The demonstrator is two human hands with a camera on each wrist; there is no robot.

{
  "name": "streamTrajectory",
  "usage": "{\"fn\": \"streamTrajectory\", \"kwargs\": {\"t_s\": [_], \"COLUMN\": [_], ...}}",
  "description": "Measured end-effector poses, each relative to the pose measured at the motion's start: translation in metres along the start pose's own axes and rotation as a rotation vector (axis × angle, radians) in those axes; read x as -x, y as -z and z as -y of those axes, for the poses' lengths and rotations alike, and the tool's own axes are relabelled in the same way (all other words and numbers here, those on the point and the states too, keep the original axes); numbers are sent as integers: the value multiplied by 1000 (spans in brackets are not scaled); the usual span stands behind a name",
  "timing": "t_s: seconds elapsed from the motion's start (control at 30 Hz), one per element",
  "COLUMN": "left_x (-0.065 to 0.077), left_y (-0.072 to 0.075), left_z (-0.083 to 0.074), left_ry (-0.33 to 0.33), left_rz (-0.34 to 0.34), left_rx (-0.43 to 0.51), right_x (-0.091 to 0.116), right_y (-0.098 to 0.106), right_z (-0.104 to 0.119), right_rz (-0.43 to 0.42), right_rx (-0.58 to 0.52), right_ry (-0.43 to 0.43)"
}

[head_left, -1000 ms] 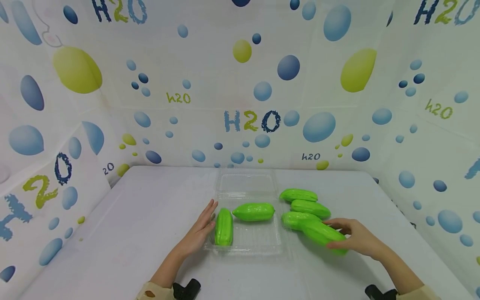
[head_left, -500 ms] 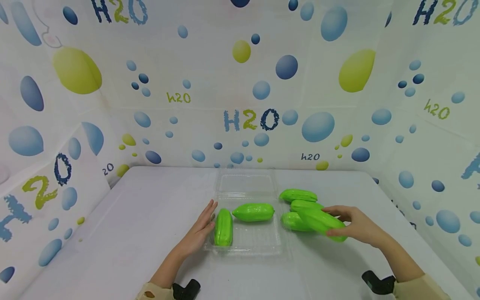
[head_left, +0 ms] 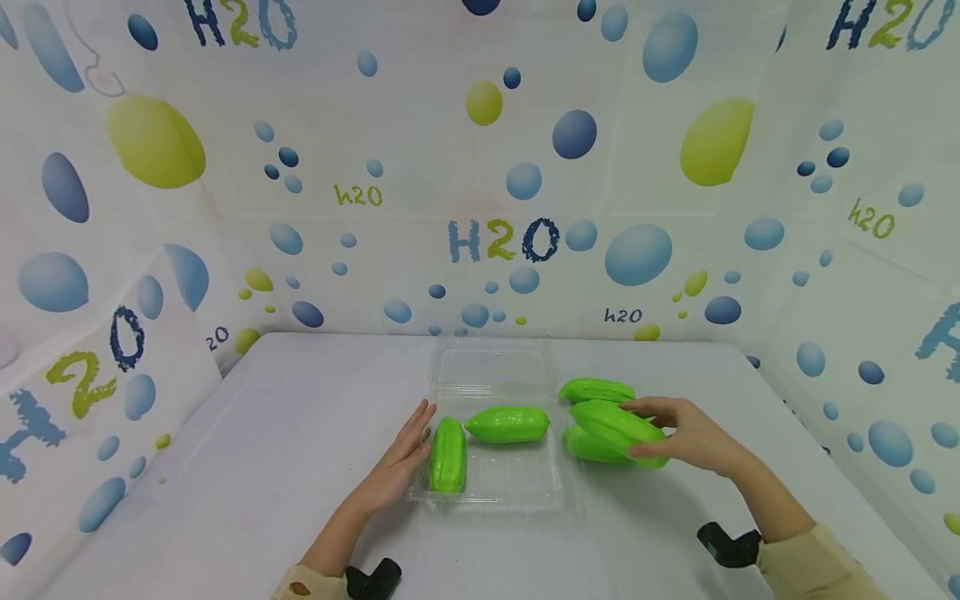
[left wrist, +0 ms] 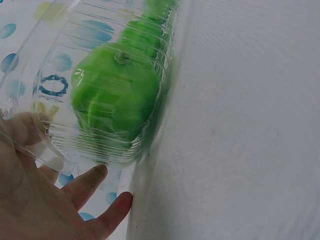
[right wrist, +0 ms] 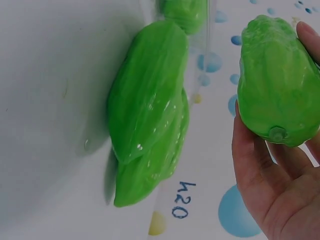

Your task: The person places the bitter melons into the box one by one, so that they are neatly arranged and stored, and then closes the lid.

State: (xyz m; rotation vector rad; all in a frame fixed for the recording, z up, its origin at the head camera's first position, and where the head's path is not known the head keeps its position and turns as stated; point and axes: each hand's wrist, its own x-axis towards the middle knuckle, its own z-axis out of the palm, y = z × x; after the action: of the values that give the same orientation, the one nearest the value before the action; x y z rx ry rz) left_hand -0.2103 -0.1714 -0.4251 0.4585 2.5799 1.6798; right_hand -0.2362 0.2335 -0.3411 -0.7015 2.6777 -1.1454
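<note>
A clear plastic clamshell box stands unfolded on the table. Inside it, one glossy green, ridged, gourd-like vegetable lies lengthwise at the left wall and another lies crosswise behind. My left hand rests at the box's left side with fingers extended; the left wrist view shows the thumb side by the clear rim. To the right of the box, my right hand grips a third green gourd between thumb and fingers, raised over loose gourds that it partly hides.
The box's clear lid lies folded back toward the rear edge of the white table. Another loose gourd lies behind the held one. A white sheet with blue and green spots walls in the back and sides.
My right hand has lifted the gourd from the front of the loose group and carried it back and left, over the others. The left hand and the box have stayed in place.
</note>
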Motion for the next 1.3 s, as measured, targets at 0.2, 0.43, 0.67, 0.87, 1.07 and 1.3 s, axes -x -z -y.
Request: {"fn": "streamTrajectory", "kwargs": {"t_s": [0.2, 0.43, 0.67, 0.87, 1.07, 1.3], "left_x": [7, 6, 1, 0, -4, -7], "left_y": [2, 1, 1, 1, 2, 3], "left_z": [-25, -19, 0, 1, 4, 6], "left_ry": [-16, -16, -30, -34, -38, -39], "left_rz": [5, 11, 10, 14, 17, 17], "left_rx": [14, 24, 27, 19, 19, 20], "right_x": [-13, -25, -39, -50, -63, -76], "right_y": [-8, -15, -20, -26, -33, -45], "right_z": [5, 11, 20, 26, 28, 30], "right_rz": [5, 21, 45, 69, 87, 110], "right_rx": [20, 2, -13, -19, -42, -59], "right_ry": [18, 43, 60, 86, 107, 113]}}
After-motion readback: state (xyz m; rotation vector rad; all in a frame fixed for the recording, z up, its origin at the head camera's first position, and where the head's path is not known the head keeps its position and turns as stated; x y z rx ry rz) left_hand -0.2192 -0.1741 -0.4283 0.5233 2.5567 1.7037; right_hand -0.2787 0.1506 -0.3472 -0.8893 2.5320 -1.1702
